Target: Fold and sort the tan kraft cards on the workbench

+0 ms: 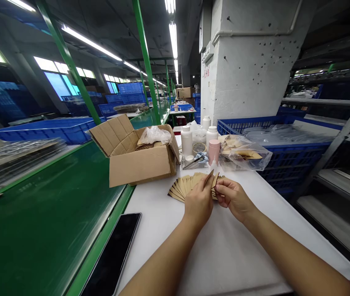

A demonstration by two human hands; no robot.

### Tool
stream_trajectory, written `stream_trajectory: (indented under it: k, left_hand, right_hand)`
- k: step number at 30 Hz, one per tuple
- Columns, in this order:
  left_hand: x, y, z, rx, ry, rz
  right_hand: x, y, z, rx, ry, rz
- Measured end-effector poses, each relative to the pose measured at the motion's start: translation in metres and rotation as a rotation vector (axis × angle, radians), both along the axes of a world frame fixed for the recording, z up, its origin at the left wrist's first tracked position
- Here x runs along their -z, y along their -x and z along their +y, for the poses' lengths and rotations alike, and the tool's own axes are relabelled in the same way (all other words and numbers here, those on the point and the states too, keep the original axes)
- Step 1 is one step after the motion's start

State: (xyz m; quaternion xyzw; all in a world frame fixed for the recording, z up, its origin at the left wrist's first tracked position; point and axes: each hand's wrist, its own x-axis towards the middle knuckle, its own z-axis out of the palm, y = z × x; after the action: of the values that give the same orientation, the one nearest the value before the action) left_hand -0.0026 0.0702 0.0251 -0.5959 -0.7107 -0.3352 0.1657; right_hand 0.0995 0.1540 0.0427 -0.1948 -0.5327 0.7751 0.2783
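Two hands work close together above the table: the left hand (198, 201) and the right hand (233, 199) each pinch a narrow kraft card strip (209, 177) upright, fingertips nearly meeting. A fan of kraft cards (187, 185) lies just beneath, spread sideways and nearer the left hand, on the white table (224, 255). Left of that hand sits a black tablet (113, 255). Ahead of the hands stand a cardboard box (140, 162), white bottles (186, 140) and a pink cup (214, 151). Red characters on the far pillar (206, 73) are unreadable.
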Motion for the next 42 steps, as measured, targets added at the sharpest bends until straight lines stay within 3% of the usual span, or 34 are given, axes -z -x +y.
stream_trajectory:
  k: [8, 17, 32, 42]
  left_hand:
    - [0.0022, -0.0041, 0.0011, 0.023, 0.048, -0.169]
    - [-0.0003, -0.0088, -0.0014, 0.109, 0.007, -0.412]
    - [0.0016, -0.0033, 0.0021, 0.324, -0.054, -0.475]
    - [0.0009, -0.0030, 0.0029, 0.301, -0.080, -0.523]
  right_hand:
    - [0.0037, 0.0022, 0.0021, -0.015, -0.020, -0.012]
    - [0.0095, 0.0053, 0.0069, 0.094, -0.150, -0.117]
    - [0.0069, 0.0024, 0.0026, 0.255, -0.368, -0.115]
    - [0.0056, 0.0027, 0.0025, 0.299, -0.460, -0.200]
